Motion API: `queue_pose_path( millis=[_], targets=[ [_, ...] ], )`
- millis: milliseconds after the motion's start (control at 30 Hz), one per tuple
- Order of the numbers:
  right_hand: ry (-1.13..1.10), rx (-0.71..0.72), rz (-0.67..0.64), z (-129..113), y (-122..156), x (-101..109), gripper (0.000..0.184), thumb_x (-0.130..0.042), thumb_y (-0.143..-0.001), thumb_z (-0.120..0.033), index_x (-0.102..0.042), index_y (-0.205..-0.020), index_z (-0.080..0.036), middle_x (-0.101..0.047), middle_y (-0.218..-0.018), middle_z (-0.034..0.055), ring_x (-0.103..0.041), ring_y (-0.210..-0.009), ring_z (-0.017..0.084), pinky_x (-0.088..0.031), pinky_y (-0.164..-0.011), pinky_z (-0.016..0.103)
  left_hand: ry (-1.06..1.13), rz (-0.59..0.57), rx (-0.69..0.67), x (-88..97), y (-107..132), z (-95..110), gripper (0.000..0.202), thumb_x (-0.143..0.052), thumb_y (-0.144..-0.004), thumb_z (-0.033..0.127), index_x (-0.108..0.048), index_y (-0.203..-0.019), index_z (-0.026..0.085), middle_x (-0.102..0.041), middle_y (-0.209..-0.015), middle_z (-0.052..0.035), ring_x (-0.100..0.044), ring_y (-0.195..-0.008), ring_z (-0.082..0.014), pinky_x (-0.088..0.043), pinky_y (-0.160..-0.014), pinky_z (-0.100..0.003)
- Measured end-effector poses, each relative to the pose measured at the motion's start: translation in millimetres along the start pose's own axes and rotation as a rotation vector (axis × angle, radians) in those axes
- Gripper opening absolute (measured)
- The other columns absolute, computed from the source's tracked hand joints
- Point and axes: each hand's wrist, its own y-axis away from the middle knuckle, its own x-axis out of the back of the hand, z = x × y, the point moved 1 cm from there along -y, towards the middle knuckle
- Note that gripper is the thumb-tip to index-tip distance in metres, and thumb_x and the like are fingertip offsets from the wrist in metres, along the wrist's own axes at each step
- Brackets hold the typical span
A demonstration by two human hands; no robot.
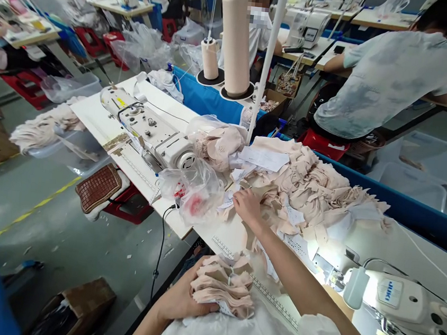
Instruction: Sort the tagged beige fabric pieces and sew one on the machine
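Note:
My left hand [184,294] is wrapped round a bundle of peach fabric pieces [229,288], stacked in layers and tied in the middle, just over the table's front edge. My right hand [247,204] reaches forward to the near left end of a large heap of peach fabric pieces [309,184]. Its fingers are curled closed beside a small printed paper slip [227,201]; what lies between the fingertips is hidden. More printed slips and a white paper sheet [264,158] lie on the heap. A clear plastic bag [200,194] rests left of my right hand.
A lit sewing machine [404,304] stands at the right, another machine [151,128] at the left on the table. Thread cones [237,41] and a white pole [269,60] rise behind. A co-worker [396,82] sits at the back right. A stool [127,203] is at the left.

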Motion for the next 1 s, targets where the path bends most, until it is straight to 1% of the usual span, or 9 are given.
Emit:
queue_pose_path(
  millis=[100,200,267,333,400,533,633,733,1000],
  targets=[
    [-0.007,-0.013,-0.009,-10,-3,-2,0.017,-0.054,-0.093,-0.015,-0.070,-0.098,-0.009,-0.065,-0.110,0.0205,-0.047,-0.114,0.038,-0.038,-0.096,0.050,-0.005,0.020,-0.061,3.2,3,-1,0.079,-0.082,-0.071,0.042,-0.041,-0.135,0.020,-0.057,-0.132,-0.0148,-0.054,-0.124,-0.0328,-0.044,-0.108,-0.047],
    [-0.116,0.082,-0.101,-22,21,13,0.019,-0.054,-0.098,-0.024,-0.071,-0.097,-0.014,-0.067,-0.107,0.0128,-0.054,-0.108,0.030,-0.043,-0.094,0.041,-0.022,0.030,-0.051,7.9,5,-3,0.077,-0.082,-0.072,0.042,-0.042,-0.134,0.020,-0.055,-0.134,-0.0151,-0.052,-0.127,-0.0330,-0.043,-0.110,-0.047],
    [-0.331,0.195,-0.303,-30,47,28,0.021,-0.055,-0.099,-0.033,-0.071,-0.094,-0.020,-0.070,-0.095,0.0033,-0.062,-0.092,0.021,-0.049,-0.083,0.029,-0.029,0.037,-0.048,11.3,6,-4,0.079,-0.082,-0.071,0.043,-0.042,-0.135,0.020,-0.054,-0.135,-0.0154,-0.051,-0.129,-0.0333,-0.043,-0.110,-0.047],
    [-0.667,0.247,-0.571,-36,72,42,0.023,-0.061,-0.094,-0.041,-0.072,-0.096,-0.021,-0.071,-0.093,0.0012,-0.064,-0.086,0.019,-0.049,-0.076,0.025,-0.017,0.052,-0.040,14.1,8,-5,0.086,-0.083,-0.070,0.045,-0.037,-0.138,0.021,-0.052,-0.137,-0.0161,-0.051,-0.129,-0.0335,-0.043,-0.109,-0.047],
    [-0.803,0.204,-0.693,-39,89,49,0.027,-0.065,-0.088,-0.044,-0.073,-0.099,-0.020,-0.071,-0.092,0.0024,-0.063,-0.085,0.019,-0.047,-0.071,0.025,-0.016,0.065,-0.013,16.1,9,-5,0.096,-0.083,-0.069,0.046,-0.028,-0.144,0.021,-0.051,-0.138,-0.0167,-0.052,-0.127,-0.0334,-0.042,-0.109,-0.048],
    [-0.804,0.079,-0.742,-40,99,47,0.032,-0.056,-0.087,-0.041,-0.073,-0.093,-0.015,-0.068,-0.081,0.0044,-0.058,-0.072,0.018,-0.040,-0.061,0.026,-0.129,0.045,-0.015,18.6,8,2,0.107,-0.077,-0.073,0.046,-0.012,-0.152,0.017,-0.054,-0.132,-0.0171,-0.055,-0.122,-0.0323,-0.040,-0.109,-0.050],
    [-0.804,0.109,-0.791,-41,98,46,0.029,-0.056,-0.082,-0.034,-0.072,-0.097,-0.014,-0.069,-0.088,0.0056,-0.060,-0.076,0.020,-0.042,-0.063,0.026,-0.232,0.014,-0.059,20.0,5,11,0.108,-0.073,-0.075,0.045,-0.005,-0.155,0.016,-0.053,-0.133,-0.0179,-0.054,-0.123,-0.0321,-0.044,-0.105,-0.046],
    [-0.785,0.151,-0.776,-42,98,52,0.029,-0.057,-0.080,-0.031,-0.072,-0.098,-0.015,-0.070,-0.093,0.0057,-0.062,-0.081,0.021,-0.044,-0.065,0.026,-0.300,-0.009,-0.080,21.3,2,15,0.108,-0.072,-0.075,0.045,-0.005,-0.155,0.017,-0.054,-0.133,-0.0175,-0.054,-0.124,-0.0322,-0.045,-0.103,-0.044],
    [-0.627,0.173,-0.783,-52,97,61,0.014,-0.063,-0.078,-0.026,-0.067,-0.088,-0.017,-0.067,-0.081,0.0023,-0.058,-0.069,0.017,-0.036,-0.056,0.023,-0.447,-0.124,-0.203,23.9,-5,9,0.108,-0.076,-0.073,0.040,-0.008,-0.155,0.021,-0.058,-0.131,-0.0165,-0.060,-0.117,-0.0315,-0.048,-0.099,-0.041]
  ],
)
